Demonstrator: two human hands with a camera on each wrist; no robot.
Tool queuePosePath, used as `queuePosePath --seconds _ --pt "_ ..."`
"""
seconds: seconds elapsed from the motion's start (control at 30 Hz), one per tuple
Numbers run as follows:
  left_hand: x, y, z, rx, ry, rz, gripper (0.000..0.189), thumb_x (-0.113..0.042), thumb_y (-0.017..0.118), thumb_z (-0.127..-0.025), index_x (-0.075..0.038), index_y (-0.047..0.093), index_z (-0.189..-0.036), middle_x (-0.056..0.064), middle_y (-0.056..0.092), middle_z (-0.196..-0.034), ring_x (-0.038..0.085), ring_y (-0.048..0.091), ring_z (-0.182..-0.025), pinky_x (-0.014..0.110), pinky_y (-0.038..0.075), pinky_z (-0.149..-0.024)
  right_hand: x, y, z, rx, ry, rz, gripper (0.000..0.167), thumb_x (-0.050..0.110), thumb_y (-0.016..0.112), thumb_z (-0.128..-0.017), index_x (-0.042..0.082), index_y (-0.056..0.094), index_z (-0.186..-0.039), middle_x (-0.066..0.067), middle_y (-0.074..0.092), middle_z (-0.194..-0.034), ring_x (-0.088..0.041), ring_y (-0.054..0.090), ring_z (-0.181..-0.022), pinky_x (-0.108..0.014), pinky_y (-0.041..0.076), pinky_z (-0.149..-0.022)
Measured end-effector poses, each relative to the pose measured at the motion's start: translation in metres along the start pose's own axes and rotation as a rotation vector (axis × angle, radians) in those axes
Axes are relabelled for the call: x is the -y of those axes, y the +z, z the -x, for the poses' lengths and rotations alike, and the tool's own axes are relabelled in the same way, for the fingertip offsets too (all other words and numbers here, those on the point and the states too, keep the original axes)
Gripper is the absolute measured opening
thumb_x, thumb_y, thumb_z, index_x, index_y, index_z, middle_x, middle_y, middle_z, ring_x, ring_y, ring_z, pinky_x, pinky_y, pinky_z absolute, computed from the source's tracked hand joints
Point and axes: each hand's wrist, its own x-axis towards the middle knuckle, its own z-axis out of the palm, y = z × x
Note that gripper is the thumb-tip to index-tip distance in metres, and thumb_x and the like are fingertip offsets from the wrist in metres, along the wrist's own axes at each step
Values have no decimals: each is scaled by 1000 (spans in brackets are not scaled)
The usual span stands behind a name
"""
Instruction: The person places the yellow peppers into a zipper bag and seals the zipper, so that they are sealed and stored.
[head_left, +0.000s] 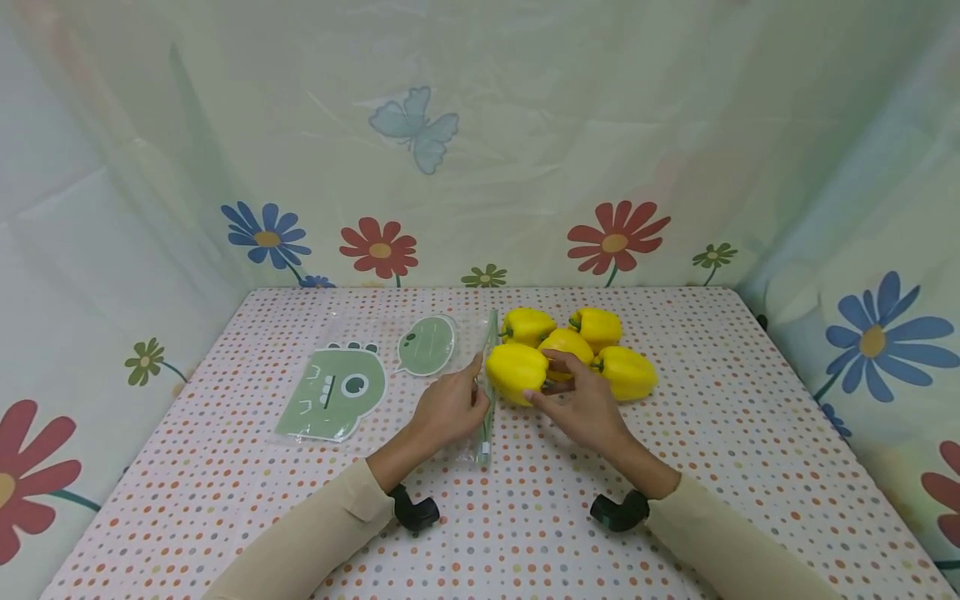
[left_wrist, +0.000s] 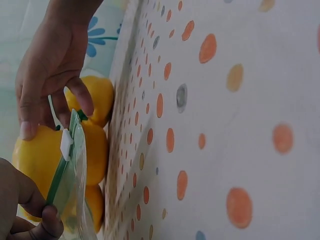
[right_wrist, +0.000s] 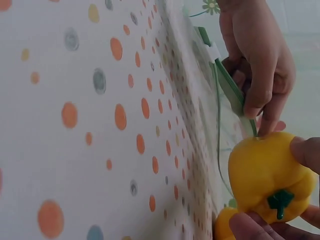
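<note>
A clear zip bag [head_left: 330, 392] printed with a green dinosaur lies flat on the left of the table. My left hand [head_left: 444, 408] pinches the green zip strip [left_wrist: 59, 176] at its opening, which is raised off the table. On that strip sits a white slider [right_wrist: 212, 52], at the end nearer me. My right hand [head_left: 585, 408] holds a yellow bell pepper [head_left: 516, 371] between thumb and fingers, right at the bag's mouth. In the right wrist view the pepper's green stem [right_wrist: 280, 201] faces away from the bag.
Several more yellow bell peppers [head_left: 628, 373] are grouped behind and to the right of the held one. They stand on a dotted tablecloth [head_left: 525, 517]. A flowered curtain [head_left: 510, 150] encloses the table at the back and sides.
</note>
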Motion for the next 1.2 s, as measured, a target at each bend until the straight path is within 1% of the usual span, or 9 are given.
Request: queuePosePath --seconds 0.17,0.4,0.57,0.77,0.87,1.03,1.2 --pt "0 1 1 -4 7 7 64 -16 50 -91 -3 36 -151 -7 39 -48 6 32 -38 19 24 -37 4 3 -1 28 16 14 71 35 77 -83 13 46 -143 -18 61 -133 -28 72 -95 -37 60 -76" --pt "-1 0 2 -6 14 10 63 -18 51 -92 -2 36 -151 -6 43 -51 7 36 -39 20 28 -37 3 5 -1 97 55 5 71 39 75 -84 12 45 -143 -17 60 -134 -25 70 -94 -27 58 -67" --pt "-1 -2 2 -9 17 23 63 -19 51 -92 -1 37 -151 -5 45 -53 7 38 -41 20 31 -38 4 4 -2 157 59 -15 71 37 74 -85 13 44 -145 -17 60 -133 -25 70 -96 -25 57 -63" --pt "-1 -2 3 -5 13 27 63 -18 52 -92 0 38 -150 -6 44 -53 7 38 -40 20 32 -38 3 6 -4 201 65 -11 70 36 72 -87 15 42 -147 -15 59 -135 -24 69 -97 -24 57 -60" --pt "-1 -3 3 -8 14 27 62 -18 52 -92 0 38 -150 -6 44 -51 8 39 -39 21 33 -38 2 8 -6 211 73 -3 69 35 72 -88 18 41 -147 -14 57 -137 -24 68 -97 -24 57 -61" --pt "-1 -2 3 -14 19 22 62 -18 52 -91 1 39 -149 -6 45 -52 8 39 -39 21 33 -38 2 11 -9 204 67 17 68 34 72 -88 18 42 -146 -14 57 -139 -24 68 -97 -25 58 -66" --pt "-1 -1 3 -21 22 10 63 -17 53 -89 1 40 -148 -6 44 -51 7 37 -39 20 31 -38 4 15 -15 200 43 26 68 35 72 -88 16 42 -146 -15 57 -138 -21 68 -94 -29 58 -72"
